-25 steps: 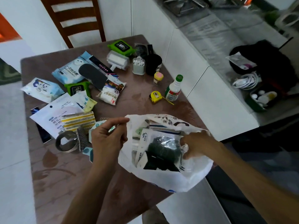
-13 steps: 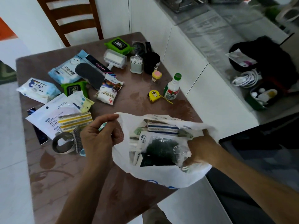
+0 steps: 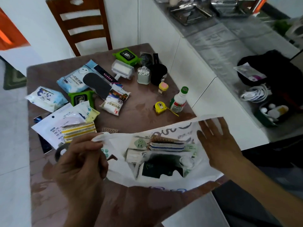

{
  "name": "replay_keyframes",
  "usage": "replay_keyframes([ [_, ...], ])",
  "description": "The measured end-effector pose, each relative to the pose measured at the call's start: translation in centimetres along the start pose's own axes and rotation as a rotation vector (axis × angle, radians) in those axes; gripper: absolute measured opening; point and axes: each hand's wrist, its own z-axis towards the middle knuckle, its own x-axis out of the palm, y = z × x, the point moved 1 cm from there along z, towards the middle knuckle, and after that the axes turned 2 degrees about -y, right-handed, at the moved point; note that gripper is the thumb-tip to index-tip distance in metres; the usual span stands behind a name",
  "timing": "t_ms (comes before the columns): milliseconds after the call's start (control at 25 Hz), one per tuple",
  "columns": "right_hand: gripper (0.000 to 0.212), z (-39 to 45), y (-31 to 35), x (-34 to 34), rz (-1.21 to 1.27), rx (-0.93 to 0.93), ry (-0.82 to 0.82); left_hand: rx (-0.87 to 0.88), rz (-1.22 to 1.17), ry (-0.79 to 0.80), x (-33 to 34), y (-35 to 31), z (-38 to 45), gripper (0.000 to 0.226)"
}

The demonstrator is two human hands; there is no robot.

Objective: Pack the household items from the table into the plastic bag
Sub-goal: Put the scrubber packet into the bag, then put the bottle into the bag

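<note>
I look down on the brown table [image 3: 141, 112], whose near edge runs out of view at the bottom. The white plastic bag [image 3: 164, 179] lies open at the table's near right corner, its far flap lifted so that I see inside; its lower right part hangs past the table edge. My left hand [image 3: 82, 161] pinches the bag's left handle between thumb and curled fingers. My right hand [image 3: 218, 145] is released, fingers straight and spread, its palm against the raised right side of the bag; I cannot tell how firmly it presses.

Inside the bag I make out a dark packet [image 3: 161, 167], a blue-striped cloth [image 3: 167, 145], two small pale boxes and a clear round thing at the right, but their labels are blurred and they overlap each other.

On the table beyond, a blue wipes pack [image 3: 72, 81] lies partly under a dark oval pad [image 3: 98, 86]. A white flat packet [image 3: 54, 125] is half covered by a yellow striped sponge [image 3: 78, 131], and my left hand hides a metal ring below it. A white bag with red print [image 3: 114, 102] lies near the middle. A green-capped bottle [image 3: 178, 100] stands near the right edge, just beside a yellow tape measure [image 3: 159, 107]. Farther back stand a black cup [image 3: 158, 74] and a tub of cotton swabs [image 3: 143, 76], touching or nearly so.
</note>
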Motion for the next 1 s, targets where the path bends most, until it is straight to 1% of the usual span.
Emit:
replay_keyframes([
  [80, 0.067, 0.2, -0.9, -0.6, -0.01, 0.055, 0.079, -0.03, 0.08, 0.051, 0.5, 0.5, 0.8, 0.035],
  [160, 0.051, 0.0, -1.5, -1.4, 0.075, 0.025, 0.261, -0.064, 0.209, 0.151, 1.3, 1.0, 1.4, 0.037],
  [200, 0.042, -0.3, -1.9, -2.7, 0.216, -0.018, 0.316, -0.061, 0.277, 0.199, 1.7, 1.2, 1.5, 0.036],
  [240, 0.032, -0.1, -2.6, -4.2, 0.435, -0.069, 0.302, -0.045, 0.333, 0.235, 2.1, 1.3, 1.6, 0.035],
  [280, 0.026, 0.7, -3.2, -5.6, 0.652, -0.087, 0.215, -0.023, 0.37, 0.259, 2.4, 1.5, 1.7, 0.035],
  [320, 0.022, 2.3, -4.1, -6.6, 0.82, -0.051, 0.061, -0.004, 0.39, 0.271, 2.8, 1.5, 1.7, 0.037],
  [360, 0.022, 4.5, -5.0, -7.2, 0.903, 0.041, -0.16, 0.009, 0.407, 0.268, 3.2, 1.7, 1.8, 0.038],
  [400, 0.023, 7.2, -5.7, -7.2, 0.906, 0.149, -0.33, 0.01, 0.424, 0.258, 3.6, 1.7, 1.8, 0.039],
  [440, 0.028, 10.3, -6.2, -6.8, 0.877, 0.232, -0.408, 0.001, 0.436, 0.243, 4.0, 1.8, 1.8, 0.038],
  [480, 0.04, 13.3, -6.2, -5.9, 0.831, 0.288, -0.365, -0.01, 0.44, 0.227, 4.1, 1.8, 1.7, 0.035],
  [520, 0.055, 16.2, -6.0, -4.5, 0.799, 0.31, -0.227, -0.016, 0.445, 0.213, 4.1, 1.7, 1.7, 0.031],
  [560, 0.063, 18.3, -5.6, -3.0, 0.793, 0.313, -0.085, -0.014, 0.456, 0.206, 4.0, 1.6, 1.6, 0.028],
  [600, 0.062, 19.9, -5.2, -1.6, 0.806, 0.321, -0.015, -0.007, 0.474, 0.201, 3.9, 1.4, 1.6, 0.026],
  [640, 0.056, 21.0, -4.8, -0.5, 0.812, 0.346, -0.008, 0.0, 0.495, 0.19, 3.6, 1.4, 1.6, 0.025],
  [720, 0.045, 21.8, -4.5, 1.2, 0.78, 0.384, -0.086, 0.003, 0.529, 0.157, 3.2, 1.4, 1.8, 0.021],
  [840, 0.041, 20.5, -4.2, 0.6, 0.721, 0.361, -0.147, -0.024, 0.522, 0.068, 2.5, 1.7, 1.9, 0.013],
  [920, 0.035, 17.7, -4.7, -1.1, 0.768, 0.408, -0.3, -0.014, 0.513, 0.02, 2.3, 1.7, 2.0, 0.015],
  [1000, 0.025, 12.2, -5.6, -3.6, 0.905, 0.485, -0.541, 0.005, 0.492, 0.0, 2.4, 1.7, 2.0, 0.018],
])
